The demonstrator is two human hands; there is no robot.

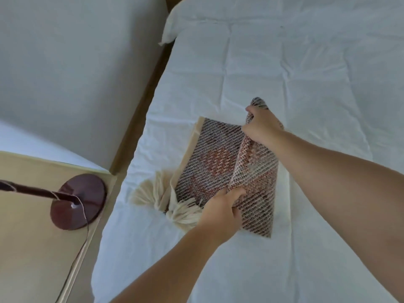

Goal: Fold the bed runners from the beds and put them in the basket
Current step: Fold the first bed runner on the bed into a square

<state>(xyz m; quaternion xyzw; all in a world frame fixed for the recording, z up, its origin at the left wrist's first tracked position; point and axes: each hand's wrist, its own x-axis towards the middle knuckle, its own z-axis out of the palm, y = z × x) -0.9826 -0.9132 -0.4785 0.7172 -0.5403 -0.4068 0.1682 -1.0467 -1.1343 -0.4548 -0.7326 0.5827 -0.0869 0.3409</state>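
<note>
At the far left, a pale desk [26, 215] carries a dark red lamp base [78, 202], with a cord [86, 226] trailing over the edge. Both are well apart from the work. Just right of it, on the white bed [284, 73], the bed runner [209, 158] lies as a small patterned rectangle. Its cream fringe [153, 193] fans out over the sheet at the near left corner.

The left hand [220, 213] pinches the near end of a raised flap, fingers curled over the cloth. Further right and up the bed, the right hand [260, 125] grips the far end of the same flap. Its fist is closed on bunched cloth held off the layer below.

This looks like one of the last folds. To do it well, both hands should travel together at one height, keeping the flap taut between them so no crease sets in. The flap's edge should land flush on the edge of the layer beneath. The bunch in the right hand wants spreading flat before release, or that corner will lump. The fringe is best tucked inside so it cannot dangle or snag. A press with flat palms would then set the packet. No basket is in view.
</note>
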